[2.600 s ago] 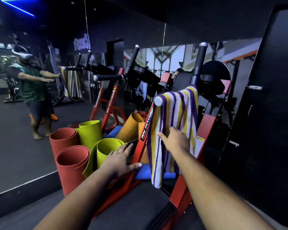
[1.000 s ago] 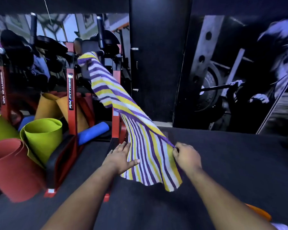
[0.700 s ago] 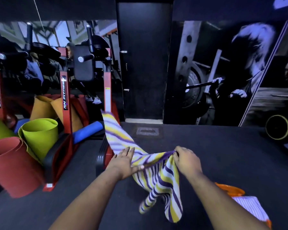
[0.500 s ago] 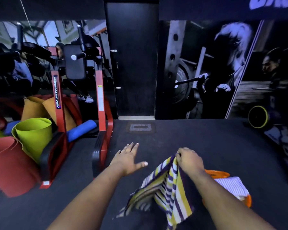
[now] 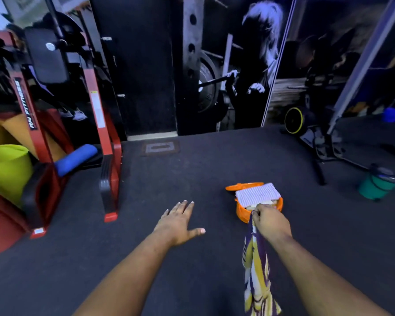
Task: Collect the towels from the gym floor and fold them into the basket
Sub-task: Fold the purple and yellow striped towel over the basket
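Pulled off the rack, the striped towel [image 5: 255, 270] now hangs unfolded from the gripping right hand [image 5: 270, 221], just short of the basket [image 5: 242, 213] holding one folded towel [image 5: 257, 197], left hand [image 5: 178, 221] spread empty.

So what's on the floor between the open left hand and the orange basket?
Nothing: in the head view only bare dark gym floor separates the left hand from the orange basket.

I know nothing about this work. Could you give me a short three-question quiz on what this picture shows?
1. True or false: the left hand holds something.
2. Which hand has its grip on the yellow, purple and white striped cloth towel?
3. The orange plastic basket on the floor holds: A) nothing, B) a folded pale striped towel, C) a green bucket.

Key: 1 false, its fingers are spread and empty. 2 the right hand. 3 B.
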Demonstrator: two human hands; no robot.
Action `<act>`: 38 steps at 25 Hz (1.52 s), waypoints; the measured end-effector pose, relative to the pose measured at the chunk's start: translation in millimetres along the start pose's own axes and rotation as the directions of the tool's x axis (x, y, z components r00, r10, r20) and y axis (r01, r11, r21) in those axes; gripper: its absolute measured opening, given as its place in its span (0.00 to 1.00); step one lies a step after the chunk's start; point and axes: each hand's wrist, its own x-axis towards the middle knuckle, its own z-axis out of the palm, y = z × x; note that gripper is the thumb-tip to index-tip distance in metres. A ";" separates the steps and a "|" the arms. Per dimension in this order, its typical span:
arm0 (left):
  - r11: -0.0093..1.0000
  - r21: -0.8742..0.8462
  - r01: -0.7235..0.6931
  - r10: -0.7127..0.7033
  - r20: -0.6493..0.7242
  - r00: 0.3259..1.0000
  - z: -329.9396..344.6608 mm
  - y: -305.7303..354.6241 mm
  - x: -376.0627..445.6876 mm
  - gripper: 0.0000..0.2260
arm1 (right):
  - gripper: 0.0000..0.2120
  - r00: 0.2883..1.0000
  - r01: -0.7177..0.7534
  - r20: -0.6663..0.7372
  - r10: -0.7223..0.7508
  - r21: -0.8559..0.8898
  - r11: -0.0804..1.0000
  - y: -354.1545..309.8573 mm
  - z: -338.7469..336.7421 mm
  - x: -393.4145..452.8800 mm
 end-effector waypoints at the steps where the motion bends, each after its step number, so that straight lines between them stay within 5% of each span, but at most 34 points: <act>1: 1.000 0.004 -0.016 0.016 0.004 1.000 4.3 15.2 -5.9 0.46 | 0.10 1.000 -0.017 -0.008 0.017 -0.007 1.000 13.6 -7.5 -12.2; 9: 0.998 -0.029 -0.057 0.057 0.001 0.998 30.9 124.3 -21.7 0.45 | 0.10 0.996 -0.076 -0.041 0.077 0.042 0.996 119.8 -57.8 -64.5; 21: 0.998 -0.043 -0.040 0.038 -0.050 0.998 42.3 300.7 16.0 0.46 | 0.08 0.997 0.032 -0.076 -0.014 0.244 0.969 261.0 -128.3 -53.2; 27: 0.995 -0.016 -0.097 0.096 -0.049 0.994 37.8 355.1 58.8 0.46 | 0.09 0.999 0.038 -0.032 -0.025 0.521 0.853 283.2 -136.1 -4.2; 30: 0.976 -0.156 -0.150 0.141 -0.068 0.988 34.6 373.0 96.7 0.45 | 0.10 0.997 0.045 0.020 -0.078 0.656 0.753 290.3 -134.7 28.1; 35: 0.831 -0.474 -0.292 0.274 -0.107 0.956 23.3 417.0 188.6 0.33 | 0.10 0.974 0.193 -0.031 -0.224 0.629 0.753 299.8 -142.4 107.7; 38: 0.745 -0.581 -0.329 0.301 -0.148 0.942 15.6 438.5 245.6 0.11 | 0.09 0.964 0.233 -0.040 -0.262 0.599 0.766 308.1 -151.6 152.1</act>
